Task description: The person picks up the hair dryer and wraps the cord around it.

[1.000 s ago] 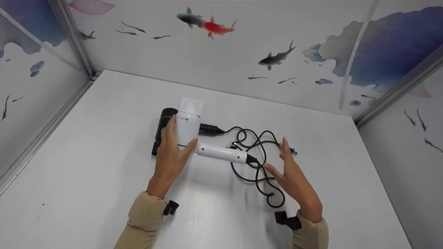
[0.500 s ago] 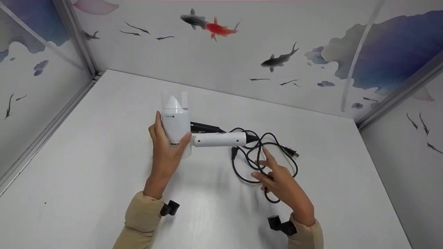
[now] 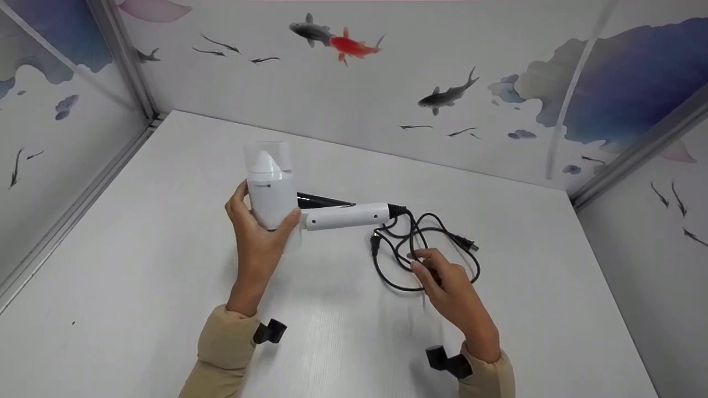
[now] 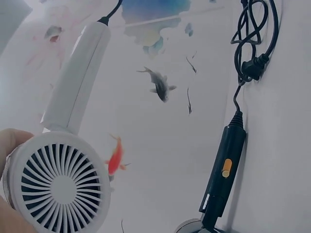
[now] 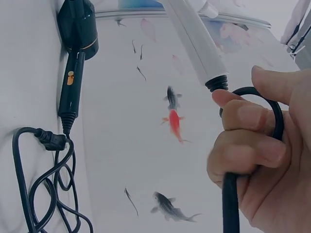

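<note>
A white hair dryer (image 3: pixel 271 202) is held up off the table by my left hand (image 3: pixel 251 249), fingers and thumb around its body. Its nozzle (image 3: pixel 268 159) points to the back and its handle (image 3: pixel 347 216) to the right. In the left wrist view the round slatted air inlet (image 4: pixel 63 189) shows. My right hand (image 3: pixel 456 290) has its fingers curled around the white dryer's black cord (image 5: pixel 230 204), just beyond the handle's end. Below and behind lies a black hair dryer (image 4: pixel 226 165), mostly hidden by the white one in the head view.
The black cords lie in loose loops on the white table (image 3: pixel 166 232), with a plug (image 3: pixel 464 242) at their right and another plug (image 5: pixel 51 140) near the black dryer's handle. Walls printed with fish (image 3: pixel 354 47) enclose the table's back and sides.
My left hand has lifted the white hair dryer and moved it left, turning the handle's end upward. My right hand, spread open before, has come down and taken hold of the cord.
</note>
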Demonstrator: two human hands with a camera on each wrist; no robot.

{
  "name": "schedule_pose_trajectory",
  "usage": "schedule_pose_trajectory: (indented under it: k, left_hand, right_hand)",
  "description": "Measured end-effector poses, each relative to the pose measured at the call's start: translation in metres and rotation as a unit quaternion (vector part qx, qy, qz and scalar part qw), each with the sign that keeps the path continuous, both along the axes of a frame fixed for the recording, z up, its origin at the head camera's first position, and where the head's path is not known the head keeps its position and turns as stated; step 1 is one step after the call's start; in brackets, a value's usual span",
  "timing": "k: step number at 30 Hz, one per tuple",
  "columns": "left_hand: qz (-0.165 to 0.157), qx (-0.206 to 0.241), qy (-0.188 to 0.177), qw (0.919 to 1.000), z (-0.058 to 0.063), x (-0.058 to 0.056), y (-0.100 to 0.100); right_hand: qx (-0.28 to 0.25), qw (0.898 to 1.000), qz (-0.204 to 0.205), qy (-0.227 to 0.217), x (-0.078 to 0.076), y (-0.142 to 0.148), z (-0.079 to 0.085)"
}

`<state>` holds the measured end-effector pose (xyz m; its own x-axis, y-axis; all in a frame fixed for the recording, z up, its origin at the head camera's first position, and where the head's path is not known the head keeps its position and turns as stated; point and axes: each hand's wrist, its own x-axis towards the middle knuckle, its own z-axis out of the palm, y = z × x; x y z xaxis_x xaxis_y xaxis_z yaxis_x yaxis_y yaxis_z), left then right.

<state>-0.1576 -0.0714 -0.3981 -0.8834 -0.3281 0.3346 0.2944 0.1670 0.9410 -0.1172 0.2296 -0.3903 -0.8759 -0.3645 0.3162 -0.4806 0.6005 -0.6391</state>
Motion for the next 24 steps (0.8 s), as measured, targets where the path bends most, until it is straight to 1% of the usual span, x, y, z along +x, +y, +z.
schedule_pose_trajectory:
  k: [2, 4, 6, 7, 8, 10, 13, 16, 18, 20, 24]
  left_hand:
    - [-0.002, 0.008, 0.01, 0.9999, 0.001, 0.0, 0.0]
    - [-0.004, 0.013, 0.016, 0.9998, 0.001, 0.0, 0.0]
    - [-0.008, 0.017, 0.017, 0.9997, 0.002, 0.001, 0.0]
    - [-0.01, 0.017, 0.016, 0.9997, 0.003, 0.001, 0.0]
    - [-0.012, 0.017, 0.014, 0.9997, 0.003, 0.001, 0.0]
    - [-0.015, 0.016, 0.013, 0.9997, 0.004, 0.001, 0.002]
    - [-0.023, 0.017, 0.014, 0.9995, 0.004, 0.002, 0.005]
    - [-0.035, 0.015, 0.018, 0.9991, 0.005, 0.004, 0.009]
    - [-0.043, 0.005, 0.018, 0.9989, 0.004, 0.005, 0.011]
    - [-0.05, -0.009, 0.02, 0.9985, 0.004, 0.007, 0.013]
    - [-0.06, -0.029, 0.024, 0.9975, 0.004, 0.008, 0.015]
  right_hand:
    - [0.008, 1.0, -0.005, 0.005, 0.002, -0.002, 0.001]
    - [0.023, 1.0, -0.012, -0.008, 0.004, -0.005, 0.002]
    - [0.046, 0.999, -0.017, -0.018, 0.006, -0.009, 0.003]
    - [0.061, 0.998, -0.018, -0.014, 0.007, -0.012, 0.003]
    - [0.073, 0.997, -0.017, -0.005, 0.007, -0.014, 0.003]
    - [0.096, 0.995, -0.01, 0.034, 0.007, -0.017, 0.001]
    - [0.121, 0.988, 0.001, 0.091, 0.007, -0.022, -0.003]
    - [0.135, 0.984, 0.005, 0.113, 0.008, -0.025, -0.007]
    - [0.131, 0.983, 0.007, 0.126, 0.007, -0.026, -0.008]
    - [0.115, 0.983, 0.01, 0.143, 0.006, -0.025, -0.008]
    - [0.061, 0.983, 0.027, 0.173, 0.004, -0.02, -0.007]
